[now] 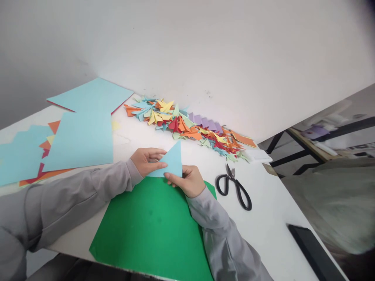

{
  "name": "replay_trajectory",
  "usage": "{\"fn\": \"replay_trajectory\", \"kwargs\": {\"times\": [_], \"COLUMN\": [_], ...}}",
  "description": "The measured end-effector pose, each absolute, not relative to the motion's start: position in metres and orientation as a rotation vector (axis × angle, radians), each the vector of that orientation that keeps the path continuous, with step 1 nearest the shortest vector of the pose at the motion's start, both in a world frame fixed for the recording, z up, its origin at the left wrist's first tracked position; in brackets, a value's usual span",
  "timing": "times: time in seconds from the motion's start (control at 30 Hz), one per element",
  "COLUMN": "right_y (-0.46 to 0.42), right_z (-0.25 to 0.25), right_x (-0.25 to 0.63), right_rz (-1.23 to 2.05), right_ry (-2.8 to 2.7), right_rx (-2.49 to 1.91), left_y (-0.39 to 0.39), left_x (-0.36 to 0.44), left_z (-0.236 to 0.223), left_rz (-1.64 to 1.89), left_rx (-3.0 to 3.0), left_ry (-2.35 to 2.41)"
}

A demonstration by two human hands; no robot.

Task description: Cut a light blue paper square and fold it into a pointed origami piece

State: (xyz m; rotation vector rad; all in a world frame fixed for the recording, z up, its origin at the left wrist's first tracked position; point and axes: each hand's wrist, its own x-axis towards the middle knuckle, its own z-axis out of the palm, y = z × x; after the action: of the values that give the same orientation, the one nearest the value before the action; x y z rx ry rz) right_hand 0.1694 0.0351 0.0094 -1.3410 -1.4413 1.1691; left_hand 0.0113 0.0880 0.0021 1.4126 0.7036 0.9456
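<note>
A light blue piece of paper, folded to a triangle with its point up, is held between my two hands. My left hand pinches its left side, thumb on the front. At the lower right corner, my right hand grips it with the thumb in front and the fingers behind. The paper is just above the far edge of a green sheet lying on the table. How the paper's back side is folded is hidden.
Many folded paper planes lie in a colourful row along the wall. Black-handled scissors rest to the right, and a dark phone-like slab lies near the table's right edge. Blue paper sheets and coloured scraps cover the left.
</note>
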Motion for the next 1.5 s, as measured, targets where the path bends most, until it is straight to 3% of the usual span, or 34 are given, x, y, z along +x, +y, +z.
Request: {"fn": "replay_trajectory", "kwargs": {"times": [0.4, 1.5], "right_y": [0.035, 0.036], "right_z": [0.015, 0.015], "right_x": [0.170, 0.171], "right_rz": [1.269, 1.136], "right_ry": [-1.382, -1.235], "right_rx": [-1.419, -1.314], "left_y": [0.087, 0.092], "left_x": [0.011, 0.013], "left_z": [0.005, -0.003], "left_rz": [0.962, 0.903], "left_rx": [1.642, 1.437], "left_ry": [0.741, 0.759]}}
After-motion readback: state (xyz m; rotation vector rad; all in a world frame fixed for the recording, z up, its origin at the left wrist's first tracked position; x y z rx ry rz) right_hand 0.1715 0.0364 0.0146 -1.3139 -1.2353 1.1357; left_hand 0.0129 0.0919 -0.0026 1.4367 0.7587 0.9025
